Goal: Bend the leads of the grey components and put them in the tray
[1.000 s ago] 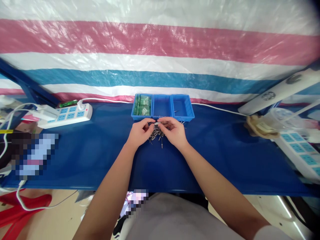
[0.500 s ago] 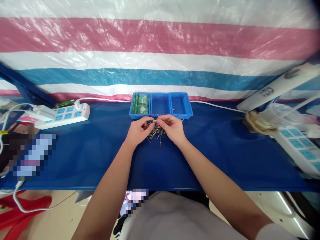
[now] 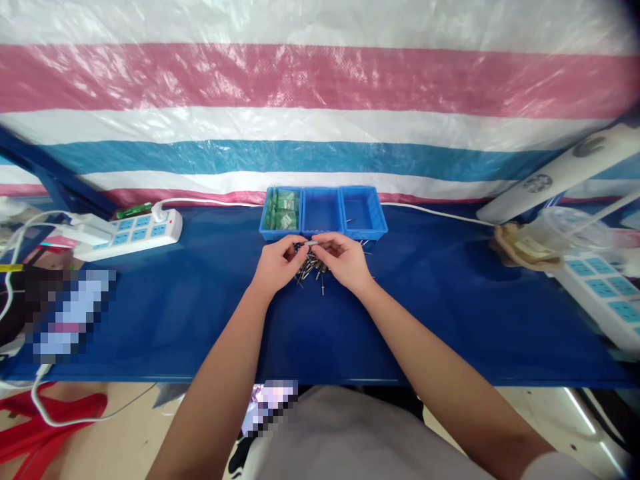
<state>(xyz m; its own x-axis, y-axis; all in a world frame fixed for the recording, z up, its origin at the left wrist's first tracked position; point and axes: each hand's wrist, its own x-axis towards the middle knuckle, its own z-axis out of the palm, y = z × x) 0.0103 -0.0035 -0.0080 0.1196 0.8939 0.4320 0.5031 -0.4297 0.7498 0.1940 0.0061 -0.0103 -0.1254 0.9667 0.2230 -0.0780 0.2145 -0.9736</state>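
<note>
My left hand and my right hand meet over a pile of metal pop rivets on the blue table. Between their fingertips, both hands pinch a small pale grey piece, too small to make out exactly. Thumbs and forefingers are closed around its two ends. Part of the pile is hidden under the hands, and a single rivet lies at its near edge. Just behind the hands stands a blue three-part bin: green packets fill the left compartment, and a thin metal bit lies in the right one.
A white power strip and a blurred-out phone are on the left of the table. To the right are a plastic cup, another power strip and a white tube. A striped sheet hangs behind.
Both hands stay together over the rivets with the pale grey piece between the fingertips; the fingers shift only slightly. The whole view has moved a little.
</note>
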